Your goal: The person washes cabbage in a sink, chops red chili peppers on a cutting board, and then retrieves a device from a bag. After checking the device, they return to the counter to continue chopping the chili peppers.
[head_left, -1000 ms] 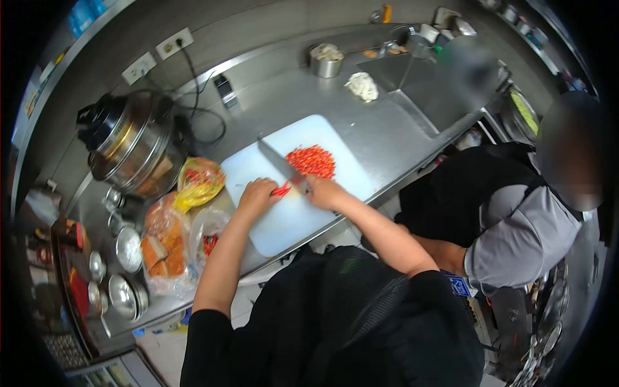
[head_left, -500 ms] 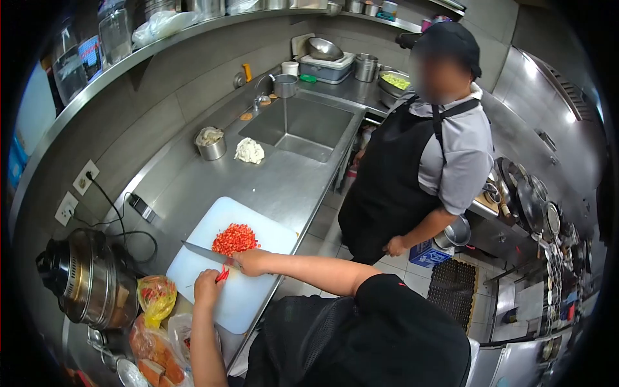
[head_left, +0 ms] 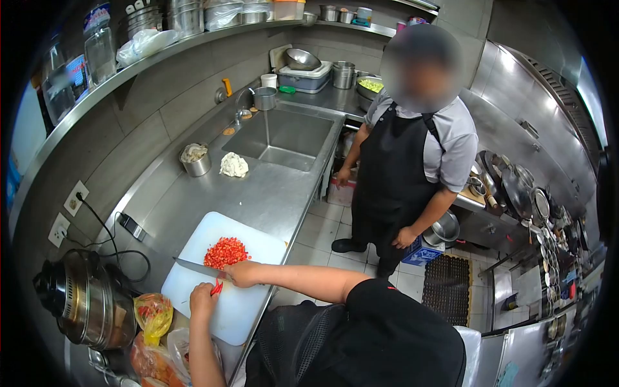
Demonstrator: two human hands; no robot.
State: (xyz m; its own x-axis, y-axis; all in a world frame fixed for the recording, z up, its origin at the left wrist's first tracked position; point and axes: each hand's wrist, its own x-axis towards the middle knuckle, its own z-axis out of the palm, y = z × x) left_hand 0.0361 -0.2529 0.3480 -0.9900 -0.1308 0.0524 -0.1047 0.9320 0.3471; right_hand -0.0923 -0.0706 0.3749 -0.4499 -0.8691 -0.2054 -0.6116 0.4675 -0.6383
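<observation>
Currently: white cutting board [head_left: 245, 311]; yellow plastic bag [head_left: 155, 326], red contents [head_left: 150, 310]; steel pot [head_left: 197, 168], pale food [head_left: 193, 153] inside; knife [head_left: 196, 266] over board, long axis crosswise, tip toward wall [head_left: 97, 171]; right hand [head_left: 242, 273] gripping knife; left hand [head_left: 203, 300] pinching red chillies [head_left: 217, 287].

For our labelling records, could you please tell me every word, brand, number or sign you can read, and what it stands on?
None can be read for certain.
Label on the clear bottle, upper left: too blurred.
Blue label left of that bottle: too blurred.
Blue box, right of centre: print too small.
</observation>
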